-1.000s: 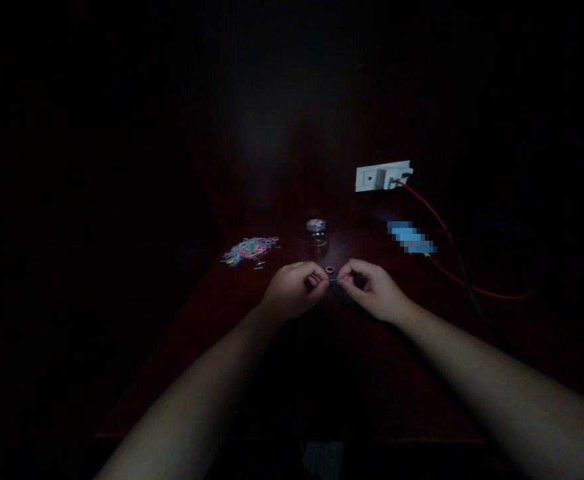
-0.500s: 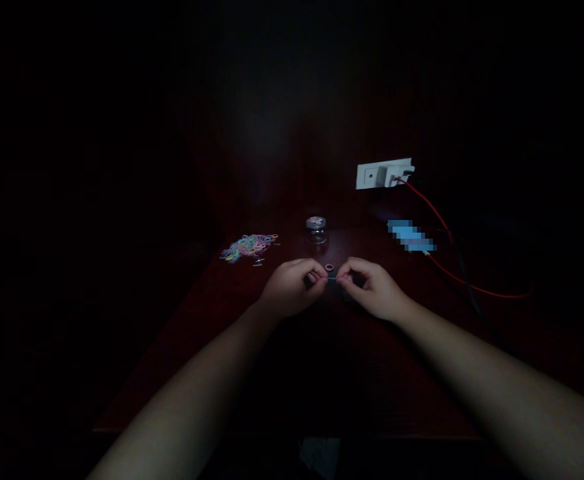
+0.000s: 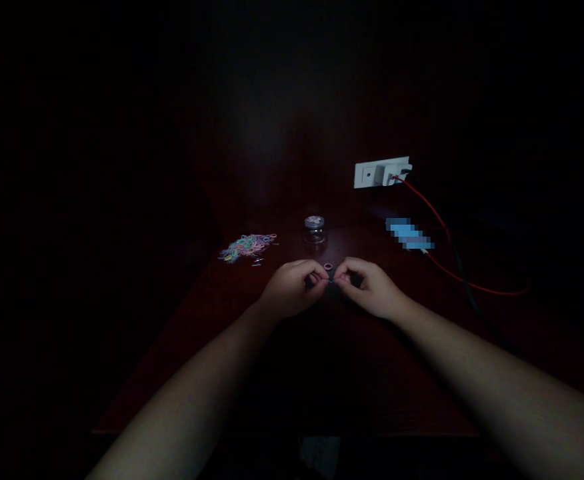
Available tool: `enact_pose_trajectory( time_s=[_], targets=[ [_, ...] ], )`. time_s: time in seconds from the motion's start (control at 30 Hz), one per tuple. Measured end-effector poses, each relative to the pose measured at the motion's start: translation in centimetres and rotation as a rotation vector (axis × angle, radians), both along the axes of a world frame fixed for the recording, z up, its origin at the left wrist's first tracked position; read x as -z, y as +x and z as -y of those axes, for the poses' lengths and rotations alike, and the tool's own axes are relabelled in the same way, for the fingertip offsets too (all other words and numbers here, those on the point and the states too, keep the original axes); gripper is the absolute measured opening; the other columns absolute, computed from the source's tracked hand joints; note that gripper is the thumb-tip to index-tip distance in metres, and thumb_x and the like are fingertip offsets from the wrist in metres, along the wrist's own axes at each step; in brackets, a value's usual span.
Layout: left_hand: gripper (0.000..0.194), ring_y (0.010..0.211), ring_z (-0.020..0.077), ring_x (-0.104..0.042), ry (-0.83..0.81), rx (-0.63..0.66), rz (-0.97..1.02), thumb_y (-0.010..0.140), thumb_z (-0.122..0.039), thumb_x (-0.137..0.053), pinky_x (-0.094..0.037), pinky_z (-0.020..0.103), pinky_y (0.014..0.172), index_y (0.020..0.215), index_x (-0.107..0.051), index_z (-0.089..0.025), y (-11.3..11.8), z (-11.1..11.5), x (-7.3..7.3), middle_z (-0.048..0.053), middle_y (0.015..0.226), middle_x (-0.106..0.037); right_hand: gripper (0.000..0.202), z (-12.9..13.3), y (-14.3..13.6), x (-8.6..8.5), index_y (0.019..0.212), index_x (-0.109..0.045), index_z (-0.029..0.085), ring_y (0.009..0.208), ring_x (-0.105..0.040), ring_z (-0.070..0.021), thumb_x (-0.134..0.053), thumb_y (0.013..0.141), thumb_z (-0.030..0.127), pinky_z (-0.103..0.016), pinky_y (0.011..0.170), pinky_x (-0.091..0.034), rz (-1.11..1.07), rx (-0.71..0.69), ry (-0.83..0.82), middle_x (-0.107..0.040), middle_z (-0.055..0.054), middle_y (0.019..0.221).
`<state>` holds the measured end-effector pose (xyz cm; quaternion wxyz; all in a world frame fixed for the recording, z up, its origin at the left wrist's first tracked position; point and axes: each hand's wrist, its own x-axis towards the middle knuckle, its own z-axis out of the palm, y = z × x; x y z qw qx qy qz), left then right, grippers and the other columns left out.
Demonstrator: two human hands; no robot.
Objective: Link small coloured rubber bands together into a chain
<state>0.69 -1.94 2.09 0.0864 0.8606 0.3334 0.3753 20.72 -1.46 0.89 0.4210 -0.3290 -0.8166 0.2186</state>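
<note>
Between my fingertips runs a small blue rubber band (image 3: 331, 281), mostly hidden by the fingers. My left hand (image 3: 297, 285) pinches one end of it. The other end is pinched by my right hand (image 3: 369, 283), whose fingertips are very close to the left ones. Just beyond the fingertips a small pink ring-shaped band (image 3: 328, 267) lies on the dark table. To the left is a loose pile of pastel rubber bands (image 3: 249, 247), with a few small pale bits (image 3: 257, 262) at its near edge.
A clear round jar (image 3: 315, 230) stands behind my hands on the reddish-brown table (image 3: 182, 373). At the right lies a blurred-out blue device (image 3: 408, 233) with a red cable (image 3: 447, 268) running to a charger in the wall socket (image 3: 382, 172). The surroundings are very dark.
My hands have come slightly closer together, and the blue rubber band between them, stretched straight before, now shows a shorter, slacker piece. The view has shifted slightly.
</note>
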Motion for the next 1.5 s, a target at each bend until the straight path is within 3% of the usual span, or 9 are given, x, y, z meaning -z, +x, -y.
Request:
enact_pose_trajectory(
  time_s=[0.57,0.8,0.87,1.0,1.2,1.5],
  targets=[
    [0.005,0.067,0.0093,-0.057,-0.029,0.033,-0.029,0.081,-0.018,-0.059,-0.046,0.021,0.062,0.084,-0.063,-0.017,0.0,0.23,-0.13,0.0,0.078,-0.064,0.006,0.03,0.15,-0.04,0.077,-0.059,0.016,0.063,-0.049,-0.0114,-0.056,0.081,0.018,-0.025,0.06,-0.04,0.012,0.011,-0.012,-0.053,0.0,0.068],
    [0.004,0.066,0.0098,-0.058,-0.028,-0.03,-0.013,0.08,-0.017,-0.058,-0.045,0.021,0.061,0.081,-0.062,-0.017,-0.25,-0.22,0.19,0.0,0.077,-0.065,0.004,0.14,0.22,-0.12,0.074,-0.057,0.016,0.062,-0.048,-0.011,-0.056,0.079,0.016,-0.024,0.06,-0.04,-0.001,-0.018,-0.019,-0.052,0.001,0.067],
    [0.004,0.066,0.0097,-0.058,-0.022,-0.039,-0.002,0.08,-0.018,-0.058,-0.045,0.021,0.06,0.081,-0.061,-0.017,-0.28,-0.27,0.25,0.0,0.076,-0.065,0.002,0.21,0.22,-0.11,0.08,-0.057,0.016,0.062,-0.049,-0.0107,-0.057,0.079,0.017,-0.024,0.058,-0.041,-0.03,-0.023,-0.052,-0.053,0.001,0.069],
    [0.003,0.064,0.0095,-0.057,-0.02,-0.034,-0.001,0.08,-0.018,-0.058,-0.044,0.021,0.059,0.08,-0.062,-0.017,-0.23,-0.16,0.22,0.0,0.074,-0.064,0.023,0.33,0.01,-0.04,0.097,-0.054,0.018,0.065,-0.051,-0.0115,-0.063,0.076,0.021,-0.024,0.058,-0.043,-0.063,-0.054,-0.099,-0.056,0.0,0.077],
    [0.004,0.064,0.0097,-0.057,-0.026,-0.008,-0.011,0.079,-0.018,-0.059,-0.045,0.021,0.058,0.081,-0.062,-0.017,-0.17,0.0,0.2,0.001,0.076,-0.064,0.007,0.14,-0.25,0.06,0.083,-0.058,0.017,0.062,-0.05,-0.0115,-0.059,0.081,0.024,-0.024,0.058,-0.043,-0.049,-0.066,-0.081,-0.054,0.0,0.069],
    [0.003,0.064,0.0091,-0.057,-0.01,-0.008,-0.006,0.08,-0.017,-0.06,-0.045,0.021,0.06,0.081,-0.062,-0.017,-0.19,0.02,0.09,0.0,0.075,-0.064,0.007,0.11,-0.05,-0.05,0.08,-0.058,0.016,0.06,-0.049,-0.0108,-0.058,0.081,0.023,-0.023,0.057,-0.041,-0.031,-0.046,-0.072,-0.053,0.001,0.066]
  ],
)
